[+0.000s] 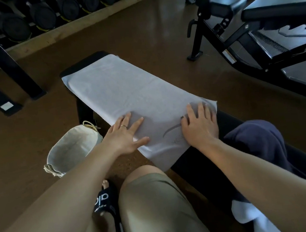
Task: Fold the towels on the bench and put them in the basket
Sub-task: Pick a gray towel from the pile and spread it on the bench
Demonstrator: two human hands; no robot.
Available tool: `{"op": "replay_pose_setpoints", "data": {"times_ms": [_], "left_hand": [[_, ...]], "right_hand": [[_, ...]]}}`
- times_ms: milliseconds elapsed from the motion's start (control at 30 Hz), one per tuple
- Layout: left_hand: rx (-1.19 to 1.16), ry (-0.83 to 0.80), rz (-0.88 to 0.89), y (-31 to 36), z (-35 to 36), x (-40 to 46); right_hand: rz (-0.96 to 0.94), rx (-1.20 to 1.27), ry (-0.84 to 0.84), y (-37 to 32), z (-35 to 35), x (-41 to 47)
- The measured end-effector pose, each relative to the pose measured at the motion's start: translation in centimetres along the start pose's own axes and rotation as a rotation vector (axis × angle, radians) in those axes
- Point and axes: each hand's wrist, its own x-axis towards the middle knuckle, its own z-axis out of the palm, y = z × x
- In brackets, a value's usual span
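Early on: the grey towel (126, 92) lies flat along the bench (85, 63) at frame centre, both hands (125, 134) (199, 125) pressing it open-fingered, basket (72, 149) at lower left apparently empty

Black bench (197, 165) under spread grey towel (126, 92), navy towel (260, 141) alongside.

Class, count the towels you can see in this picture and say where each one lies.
3. A grey towel lies spread flat along the bench, a dark blue towel is heaped beside the right hand, and a white towel lies below it. More may be hidden.
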Motion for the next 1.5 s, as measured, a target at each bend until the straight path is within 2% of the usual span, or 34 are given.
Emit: {"op": "replay_pose_setpoints", "data": {"times_ms": [133,267,367,467,600,700,767,833,933,1033,1167,1233,1400,1500], "left_hand": [[0.041,-0.015,0.004,0.6,0.4,-0.7],[0.099,0.015,0.016,0.9,0.5,-0.9],[0.100,0.032,0.080,1.5,0.4,-0.9],[0.058,0.059,0.232,2.4,0.5,-0.7],[0.038,0.005,0.368,4.8,0.6,-0.6],[-0.111,-0.028,0.392,5.2,0.4,0.4],[-0.154,0.019,0.359,3.9,-0.4,1.5],[-0.142,0.049,0.252,1.9,-1.0,2.4],[-0.100,0.058,0.173,-0.5,-0.6,2.8],[-0.088,0.025,0.184,-0.9,-0.1,2.9],[-0.082,0.019,0.188,-1.2,-0.2,2.8],[-0.067,0.022,0.181,-1.0,0.0,2.6],[-0.062,0.006,0.165,-0.4,-0.1,2.4],[-0.175,0.039,0.156,-1.0,-0.9,2.9]], "right_hand": [[0.109,-0.016,-0.019,0.2,-1.4,0.9],[-0.094,-0.039,0.013,-0.3,-0.9,0.9],[0.020,-0.009,-0.016,0.3,-0.7,1.3],[0.098,-0.018,-0.028,0.0,-1.5,1.9],[-0.118,-0.041,0.013,-2.4,-1.7,1.1],[-0.248,-0.008,0.010,-3.4,-0.9,-0.3],[-0.271,0.018,0.028,-3.8,-0.4,-1.3],[-0.310,0.034,0.041,-4.5,0.2,-2.7],[-0.415,-0.047,-0.016,-5.3,1.5,-4.9],[-0.435,-0.142,-0.027,-4.5,2.8,-6.6],[-0.452,-0.187,0.047,-2.8,4.0,-9.1],[-0.452,-0.202,0.013,-2.6,3.8,-9.4],[-0.376,-0.046,0.069,-5.1,1.0,-5.9],[-0.376,-0.113,-0.003,-5.0,1.3,-4.3]]}}
